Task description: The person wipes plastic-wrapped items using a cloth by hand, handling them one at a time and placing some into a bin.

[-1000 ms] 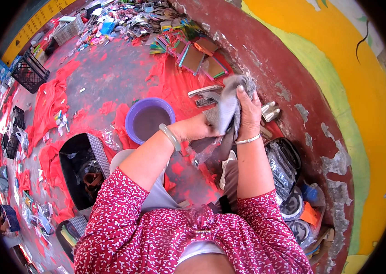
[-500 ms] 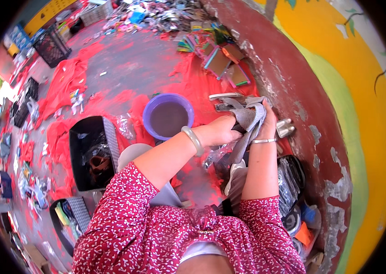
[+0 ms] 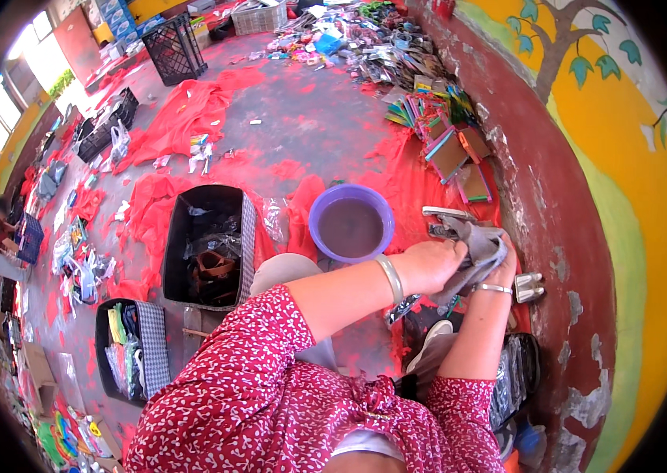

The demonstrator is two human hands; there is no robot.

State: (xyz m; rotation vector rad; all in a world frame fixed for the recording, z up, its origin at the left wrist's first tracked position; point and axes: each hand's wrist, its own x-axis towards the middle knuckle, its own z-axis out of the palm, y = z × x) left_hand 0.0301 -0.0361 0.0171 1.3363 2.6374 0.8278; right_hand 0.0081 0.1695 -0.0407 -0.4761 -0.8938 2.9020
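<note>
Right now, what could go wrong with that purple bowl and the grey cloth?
The purple bowl holds murky liquid near the left forearm, so a bump might spill it onto the red sheet beside it. The grey cloth hangs bunched between the left hand and right hand, so it could slip to the floor.

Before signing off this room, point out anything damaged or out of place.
The dark red lower wall looks damaged: its paint has flaked off in pale patches. Red sheeting lies rumpled across the grey floor, not spread flat.
</note>
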